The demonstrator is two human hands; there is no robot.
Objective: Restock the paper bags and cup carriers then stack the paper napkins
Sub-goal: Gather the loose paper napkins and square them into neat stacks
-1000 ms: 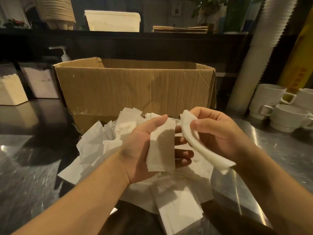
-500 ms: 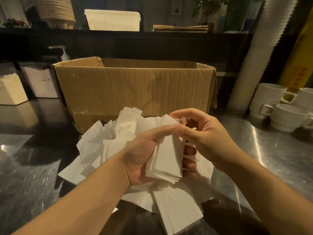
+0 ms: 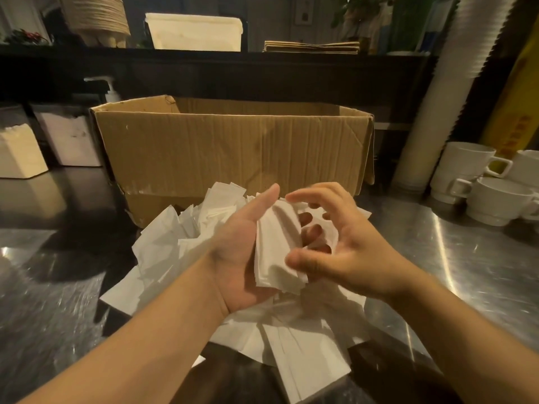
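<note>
A loose heap of white paper napkins (image 3: 163, 258) lies on the steel counter in front of a brown cardboard box (image 3: 233, 150). My left hand (image 3: 242, 252) holds a small stack of napkins (image 3: 277, 249) upright in its palm, thumb on one side and fingers behind. My right hand (image 3: 335, 246) hovers at the stack's right edge with fingers spread and curled; its thumb touches the stack's lower corner. On the dark shelf behind lie flat brown paper bags (image 3: 312, 46) and a ribbed stack of what look like cup carriers (image 3: 99, 16).
White mugs (image 3: 472, 176) stand at the right beside a tall column of white cups (image 3: 449, 91). White napkin blocks (image 3: 20, 153) and a pump bottle (image 3: 112, 91) sit at the left. A white tub (image 3: 195, 32) is on the shelf.
My right hand laid the napkin it held onto the stack in my left hand, then opened its fingers beside the stack. The stack in my left hand has grown thicker.
</note>
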